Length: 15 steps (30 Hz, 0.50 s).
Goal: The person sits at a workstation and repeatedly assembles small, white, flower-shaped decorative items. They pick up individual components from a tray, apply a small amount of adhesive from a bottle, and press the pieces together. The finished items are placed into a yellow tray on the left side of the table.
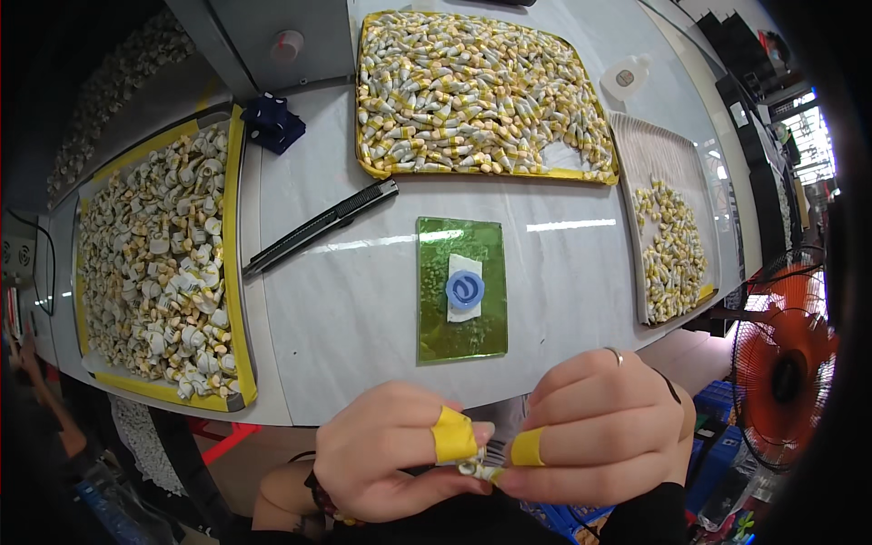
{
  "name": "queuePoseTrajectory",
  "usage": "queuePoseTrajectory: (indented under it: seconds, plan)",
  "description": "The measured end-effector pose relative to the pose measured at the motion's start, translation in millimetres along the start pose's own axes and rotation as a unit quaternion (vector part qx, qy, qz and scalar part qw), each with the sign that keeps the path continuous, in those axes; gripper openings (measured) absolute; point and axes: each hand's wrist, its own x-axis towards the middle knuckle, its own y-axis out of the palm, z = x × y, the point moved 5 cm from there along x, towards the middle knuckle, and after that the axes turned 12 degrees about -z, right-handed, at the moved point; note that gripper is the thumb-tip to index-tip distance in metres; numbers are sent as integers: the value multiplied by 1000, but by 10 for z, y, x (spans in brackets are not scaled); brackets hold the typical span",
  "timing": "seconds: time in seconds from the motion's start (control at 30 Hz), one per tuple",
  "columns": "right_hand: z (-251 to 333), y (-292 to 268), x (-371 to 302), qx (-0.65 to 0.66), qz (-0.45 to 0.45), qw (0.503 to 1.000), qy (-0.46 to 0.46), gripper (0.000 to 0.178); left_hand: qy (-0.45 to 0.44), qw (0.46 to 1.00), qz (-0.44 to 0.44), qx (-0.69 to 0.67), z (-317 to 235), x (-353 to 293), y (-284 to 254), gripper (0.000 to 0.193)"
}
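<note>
Near the table's front edge, my left hand (386, 454) and my right hand (599, 431) meet with their fingertips pinched on one small white-and-yellow rolled piece (474, 469). Its far side is partly covered by the fingers. Yellow tape wraps a finger on each hand, and a ring sits on the right one. Just beyond lies a green glassy plate (436, 341) bearing a white slip (464, 315) and a round blue cap-like piece (451, 290). Similar tapered pieces fill the large yellow-edged tray (490, 173) at the back.
A yellow-edged tray (238, 300) of loose white curled pieces stands at left. At right, a ribbed tray (649, 145) holds several tapered pieces. A black utility knife (322, 224), dark cloth (272, 123) and white bottle (625, 77) lie around. An orange fan (783, 359) stands beyond the right edge.
</note>
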Motion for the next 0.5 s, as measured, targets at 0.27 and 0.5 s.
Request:
queuePoseTrajectory:
  seconds: [0.27, 0.5]
  plan:
    - [46, 32, -155, 3, -37, 999, -15, 16, 93, 994, -11, 54, -118, 16, 26, 32]
    - [62, 19, -191, 44, -32, 998, 18, 13, 136, 986, -86, 33, -138, 12, 97, 25]
